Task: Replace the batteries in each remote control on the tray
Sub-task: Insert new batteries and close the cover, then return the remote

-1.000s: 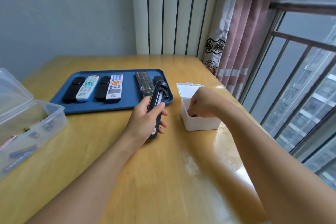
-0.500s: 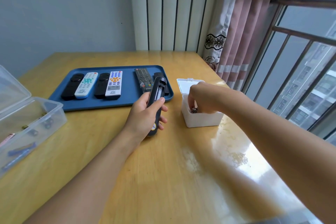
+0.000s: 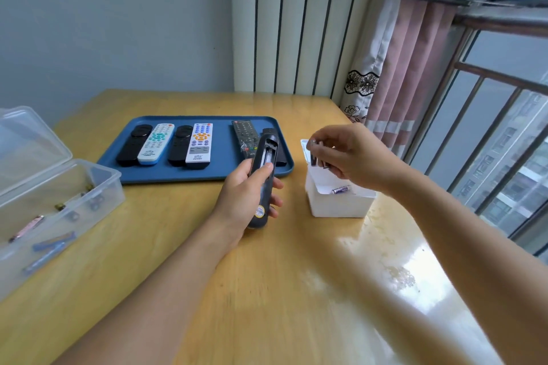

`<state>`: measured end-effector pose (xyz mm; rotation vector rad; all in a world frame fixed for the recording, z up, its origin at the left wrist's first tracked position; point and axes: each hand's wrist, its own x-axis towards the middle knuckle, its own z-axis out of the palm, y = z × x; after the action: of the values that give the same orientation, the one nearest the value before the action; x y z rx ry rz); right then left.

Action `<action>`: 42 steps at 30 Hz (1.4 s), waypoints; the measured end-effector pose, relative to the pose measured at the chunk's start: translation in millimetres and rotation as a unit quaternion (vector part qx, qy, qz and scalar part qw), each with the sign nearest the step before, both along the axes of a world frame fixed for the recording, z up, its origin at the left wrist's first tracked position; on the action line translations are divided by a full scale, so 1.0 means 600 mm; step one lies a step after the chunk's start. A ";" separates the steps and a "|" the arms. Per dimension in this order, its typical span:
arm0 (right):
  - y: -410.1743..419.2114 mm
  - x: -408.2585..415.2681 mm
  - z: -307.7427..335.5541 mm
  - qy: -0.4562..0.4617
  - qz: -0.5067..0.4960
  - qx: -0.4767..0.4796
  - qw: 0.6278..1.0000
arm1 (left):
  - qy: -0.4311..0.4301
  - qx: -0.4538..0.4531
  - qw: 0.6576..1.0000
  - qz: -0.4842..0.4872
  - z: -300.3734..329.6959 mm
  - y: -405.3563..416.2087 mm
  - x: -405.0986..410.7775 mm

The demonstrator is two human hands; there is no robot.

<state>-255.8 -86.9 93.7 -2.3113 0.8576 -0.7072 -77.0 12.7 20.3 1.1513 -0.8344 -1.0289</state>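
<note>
Plainly, the left hand [image 3: 246, 198] grips the dark grey remote [image 3: 263, 181] back-up, its battery bay uncovered, just in front of the blue plastic tray [image 3: 166, 170]. The right hand [image 3: 350, 154] pinches small dark batteries [image 3: 315, 160] above the white plastic box [image 3: 338, 206] (how many, I cannot tell). A loose pinch could drop one back in, or they could be seated the wrong way round. Five remotes lie on the tray; a clear lidded container [image 3: 59, 195] stands well to the left; nothing blocks the way.
</note>
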 end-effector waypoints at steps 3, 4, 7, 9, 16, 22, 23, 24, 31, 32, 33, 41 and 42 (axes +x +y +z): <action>0.034 0.047 -0.017 -0.195 0.016 0.230 0.953 | 0.114 -0.003 0.993 -0.011 0.009 0.001 -0.002; 0.044 0.073 -0.024 -0.218 0.011 0.251 0.943 | 0.129 -0.007 0.992 -0.009 0.012 0.005 0.003; 0.063 0.133 -0.035 -0.271 0.004 0.287 0.919 | 0.106 -0.027 0.994 0.004 0.016 0.020 0.020; 0.069 0.159 -0.041 -0.271 0.005 0.267 0.925 | 0.078 -0.029 0.996 0.003 0.018 0.034 0.041; 0.087 0.200 -0.070 -0.277 0.011 0.206 0.938 | 0.040 0.002 0.999 -0.025 0.009 0.068 0.096; 0.094 0.201 -0.080 -0.279 0.031 0.172 0.944 | 0.038 -0.028 0.999 -0.018 0.001 0.064 0.094; 0.096 0.202 -0.079 -0.282 0.025 0.162 0.945 | 0.024 -0.033 0.999 -0.013 0.001 0.062 0.092; 0.096 0.202 -0.082 -0.285 0.021 0.155 0.946 | 0.002 -0.038 0.999 -0.006 -0.003 0.059 0.090; 0.106 0.202 -0.083 -0.276 -0.037 0.069 0.958 | -0.109 -0.049 0.992 0.032 -0.008 0.050 0.083; 0.107 0.201 -0.082 -0.279 -0.045 0.058 0.958 | -0.110 -0.052 0.992 0.036 -0.007 0.049 0.083; 0.108 0.201 -0.081 -0.280 -0.053 0.044 0.957 | -0.109 -0.056 0.992 0.037 -0.007 0.049 0.083; 0.108 0.200 -0.085 -0.301 -0.068 0.003 0.951 | -0.097 -0.063 0.993 0.025 -0.005 0.053 0.087; 0.106 0.200 -0.087 -0.299 -0.063 -0.001 0.952 | -0.095 -0.061 0.993 0.023 -0.004 0.053 0.087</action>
<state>-135.9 -23.4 41.6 -1.8751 0.7110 -1.3706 -24.8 44.6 17.8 1.1700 -1.0037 -0.8272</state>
